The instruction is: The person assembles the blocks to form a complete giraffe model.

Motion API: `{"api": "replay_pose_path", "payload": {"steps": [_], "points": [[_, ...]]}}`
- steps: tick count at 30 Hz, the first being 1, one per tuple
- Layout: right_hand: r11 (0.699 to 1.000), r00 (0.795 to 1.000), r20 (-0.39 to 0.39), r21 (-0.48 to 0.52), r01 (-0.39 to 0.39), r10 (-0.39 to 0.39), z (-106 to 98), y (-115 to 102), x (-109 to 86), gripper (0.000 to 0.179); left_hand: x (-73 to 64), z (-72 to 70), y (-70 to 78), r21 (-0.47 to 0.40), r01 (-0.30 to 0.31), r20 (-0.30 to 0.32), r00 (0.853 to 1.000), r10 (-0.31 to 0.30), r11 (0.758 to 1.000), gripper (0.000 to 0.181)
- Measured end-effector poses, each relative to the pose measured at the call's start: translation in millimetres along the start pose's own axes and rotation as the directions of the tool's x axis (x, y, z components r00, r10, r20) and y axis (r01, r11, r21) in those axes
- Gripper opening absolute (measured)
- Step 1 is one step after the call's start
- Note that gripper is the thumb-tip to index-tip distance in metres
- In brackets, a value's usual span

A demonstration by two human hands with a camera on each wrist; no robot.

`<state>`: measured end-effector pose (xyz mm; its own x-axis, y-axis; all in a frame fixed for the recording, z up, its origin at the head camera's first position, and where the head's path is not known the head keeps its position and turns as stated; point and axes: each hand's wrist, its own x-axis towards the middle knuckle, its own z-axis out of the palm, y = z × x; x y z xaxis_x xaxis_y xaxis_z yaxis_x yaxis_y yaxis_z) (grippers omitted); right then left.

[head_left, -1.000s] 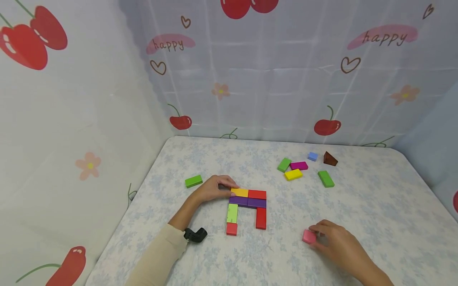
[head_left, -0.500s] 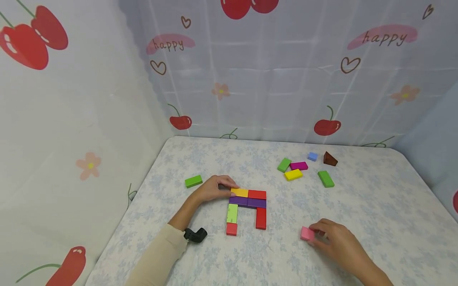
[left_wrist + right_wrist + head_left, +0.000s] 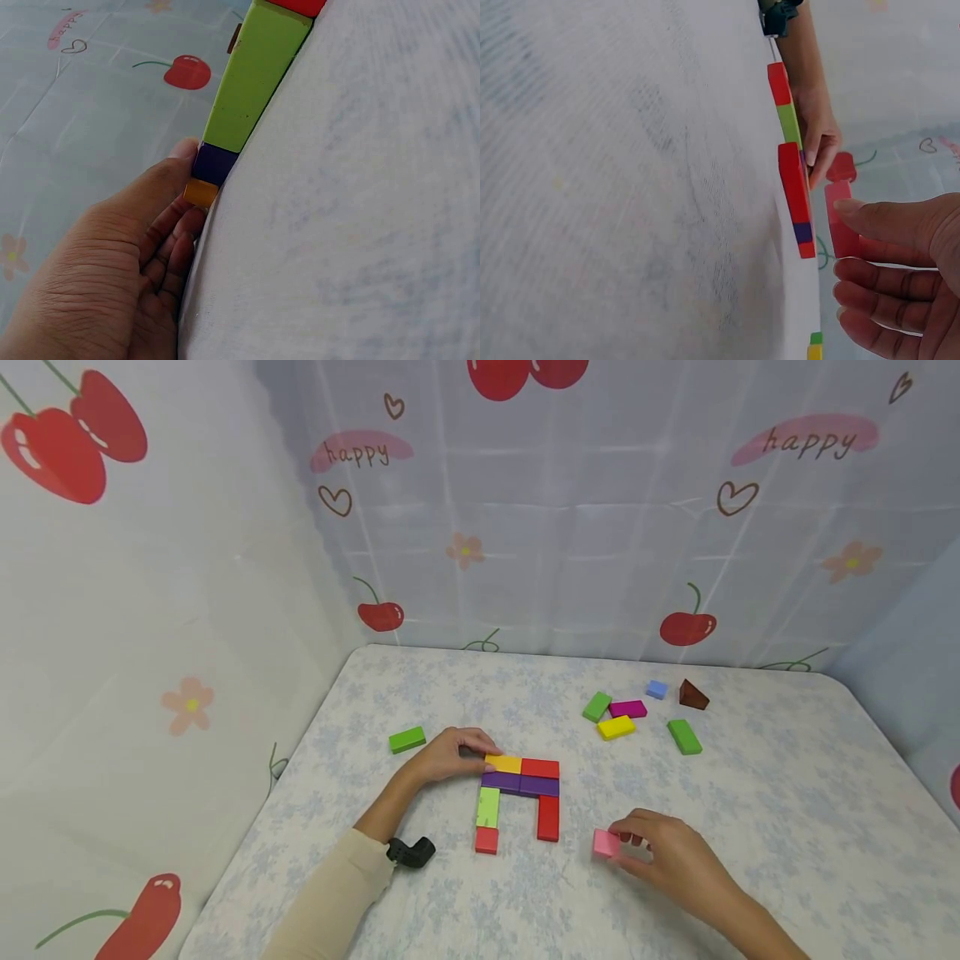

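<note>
One seven-block arch (image 3: 519, 786) lies flat; the left hand (image 3: 450, 755) pinches its yellow block (image 3: 507, 764), while the right hand (image 3: 675, 857), pinching the pink block (image 3: 604, 843), has just moved left, so that block is now near the red leg (image 3: 548, 818) but apart, as yet unplaced.

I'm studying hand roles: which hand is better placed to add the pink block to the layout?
Probably the right hand: it pinches the pink block, right of the layout. The left hand touches the orange block at the far left corner.
</note>
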<state>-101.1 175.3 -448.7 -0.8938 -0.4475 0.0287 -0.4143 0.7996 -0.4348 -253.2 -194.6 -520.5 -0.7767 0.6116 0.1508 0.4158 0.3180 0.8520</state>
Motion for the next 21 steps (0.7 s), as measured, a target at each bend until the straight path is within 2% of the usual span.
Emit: {"api": "replay_pose_path", "payload": {"steps": [4,9,15,17,21], "points": [[1.0,1.0,0.025,-0.019,0.013,-0.013,3,-11,8.0,0.03,0.5,0.5,-0.3,0.018,0.006,0.001,1.0,-0.006,1.0,0.031],[0.995,0.995,0.055,-0.044,0.085,-0.082,8,-21,18.0,0.029,0.2,0.4,1.6,0.035,0.006,0.015,1.0,-0.006,0.999,0.031],[0.989,0.985,0.103,-0.04,0.142,-0.137,17,-32,26.2,0.027,-4.0,-2.9,26.4,0.011,-0.017,0.02,1.0,0.017,1.0,0.028],[0.99,0.984,0.124,-0.041,0.135,-0.129,19,-36,27.9,0.028,-3.7,-2.4,22.6,0.011,-0.023,0.016,1.0,0.023,1.0,0.029],[0.989,0.979,0.156,-0.053,0.142,-0.132,25,-40,30.5,0.03,-0.5,0.0,3.9,0.021,-0.017,0.005,1.0,0.017,1.0,0.03]]}}
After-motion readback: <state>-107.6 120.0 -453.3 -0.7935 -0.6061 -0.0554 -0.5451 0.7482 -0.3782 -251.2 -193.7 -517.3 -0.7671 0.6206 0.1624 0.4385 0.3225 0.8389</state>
